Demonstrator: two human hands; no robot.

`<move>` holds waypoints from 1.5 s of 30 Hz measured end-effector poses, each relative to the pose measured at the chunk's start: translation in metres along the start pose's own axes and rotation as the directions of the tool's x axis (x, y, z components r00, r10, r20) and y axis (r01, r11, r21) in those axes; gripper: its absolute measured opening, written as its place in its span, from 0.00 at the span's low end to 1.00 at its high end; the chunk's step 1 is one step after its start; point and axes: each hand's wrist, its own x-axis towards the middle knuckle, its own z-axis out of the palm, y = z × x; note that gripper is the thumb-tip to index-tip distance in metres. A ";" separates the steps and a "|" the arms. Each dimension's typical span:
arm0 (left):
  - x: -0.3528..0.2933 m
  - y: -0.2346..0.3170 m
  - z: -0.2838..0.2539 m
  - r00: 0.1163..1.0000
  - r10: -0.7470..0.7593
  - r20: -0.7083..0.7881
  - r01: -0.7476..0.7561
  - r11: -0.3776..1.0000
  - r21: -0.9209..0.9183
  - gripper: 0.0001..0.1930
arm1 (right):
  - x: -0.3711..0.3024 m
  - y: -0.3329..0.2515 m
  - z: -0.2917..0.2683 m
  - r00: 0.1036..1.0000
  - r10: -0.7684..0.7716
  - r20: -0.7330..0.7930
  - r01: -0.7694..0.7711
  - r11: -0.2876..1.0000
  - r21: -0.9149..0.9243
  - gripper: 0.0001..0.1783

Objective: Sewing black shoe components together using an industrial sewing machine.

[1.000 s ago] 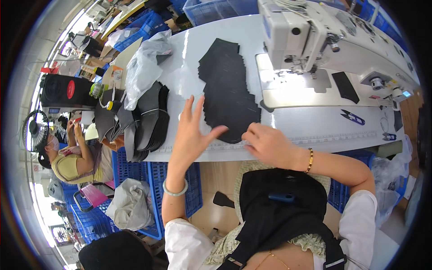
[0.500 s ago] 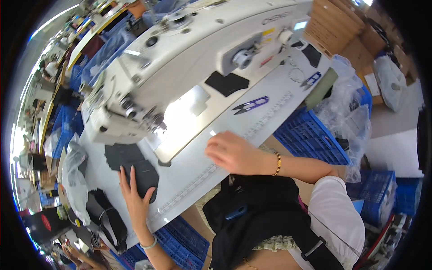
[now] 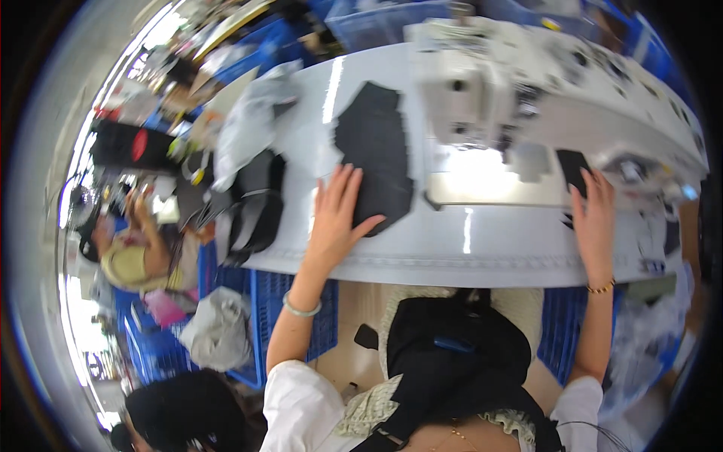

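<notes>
My left hand [image 3: 337,215] lies with fingers spread, its fingertips on the near left edge of dark grey fabric pieces [image 3: 376,143] with jagged edges. These pieces lie flat on the white table, left of a white sewing machine [image 3: 459,98]. My right hand [image 3: 595,215] reaches under the machine's arm, fingers stretched, fingertips at a small black fabric piece [image 3: 571,167]. Dark blade tips of thread snips [image 3: 567,220] show beside that hand; the rest is hidden beneath it. The machine's needle area is bright and blurred.
A ruler strip [image 3: 376,262] runs along the table's near edge. At the left are a black fabric bundle [image 3: 260,203] and a clear plastic bag [image 3: 256,113]. Blue crates [image 3: 305,324] stand below the table. Another person [image 3: 139,256] sits at far left.
The view has swung left. My right hand has moved from above the table's near middle to the small black piece under the machine arm. My left hand stays on the dark grey pieces.
</notes>
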 end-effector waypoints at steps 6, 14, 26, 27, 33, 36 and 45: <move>-0.034 -0.051 -0.050 0.873 -0.253 -0.417 0.310 0.948 0.074 0.08 | 0.006 0.028 0.019 0.984 0.038 0.173 0.004 0.972 -0.235 0.29; -0.021 0.006 -0.030 0.997 -0.064 -0.034 0.054 0.967 -0.248 0.20 | 0.026 0.009 0.013 0.987 0.138 0.089 -0.124 0.982 -0.143 0.31; 0.003 0.023 0.016 0.969 0.178 0.174 -0.196 0.976 0.092 0.30 | -0.003 -0.070 0.004 0.929 0.013 0.370 -0.300 0.612 0.731 0.13; 0.008 0.028 0.006 0.961 0.178 0.213 -0.191 0.981 0.045 0.32 | 0.001 -0.072 0.009 0.896 -0.019 0.444 -0.305 0.700 0.646 0.17; 0.008 0.027 0.017 0.968 0.156 0.199 -0.183 0.975 0.128 0.35 | 0.004 -0.084 0.002 0.745 -0.164 0.646 -0.169 0.891 0.422 0.41; 0.012 0.025 0.020 0.964 0.134 0.228 -0.173 0.972 0.160 0.37 | 0.006 -0.084 0.002 0.765 -0.216 0.607 -0.014 0.936 0.351 0.39; 0.030 -0.004 0.005 0.933 0.135 0.335 -0.172 0.981 0.084 0.38 | -0.006 -0.088 0.034 0.907 -0.350 0.235 0.330 0.936 0.121 0.24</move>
